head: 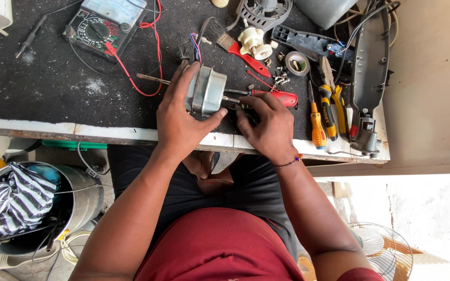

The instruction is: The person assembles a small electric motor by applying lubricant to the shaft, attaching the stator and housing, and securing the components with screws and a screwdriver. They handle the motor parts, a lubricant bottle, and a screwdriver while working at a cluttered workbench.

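Head view, workbench: a grey metal motor housing (205, 91) is gripped by the left hand (180, 117), fingers over its top and thumb beneath. Just right of it, the right hand (266, 125) is closed around a red-handled screwdriver (274, 97), tip set against the housing's shaft end. Beyond the left hand a multimeter (102, 23) is laid; right of the right hand, yellow-handled pliers (332, 106) and a tape roll (297, 63).

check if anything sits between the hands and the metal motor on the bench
Nothing visible does. The left hand already grips the grey motor housing, and the right hand is at the shaft end beside it, over a red-handled screwdriver. The other tools lie off to the right.
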